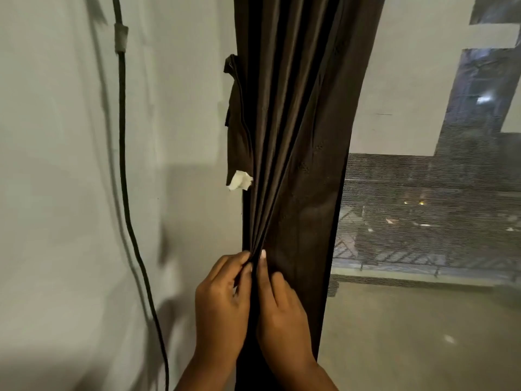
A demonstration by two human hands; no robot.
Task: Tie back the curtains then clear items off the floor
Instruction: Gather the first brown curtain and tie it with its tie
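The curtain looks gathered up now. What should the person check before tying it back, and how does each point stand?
1. Curtain bunched into folds: ok.
2. Left hand has a grip on the folds: ok.
3. Right hand pinches the folds too: ok.
4. Tie-back strap within reach, hanging at the curtain's left edge: ok.
5. Strap's fastening or wall hook: cannot tell.
6. Black cable on the wall clear of the curtain: ok.

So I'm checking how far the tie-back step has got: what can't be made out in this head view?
- Floor and any items on it: outside the frame.
- Curtain top and hem: cut off by the edges.
- Dark strip beside it: partly behind the folds, possibly the tie-back.
- Left hand and right hand fingertips: buried in the pleats.
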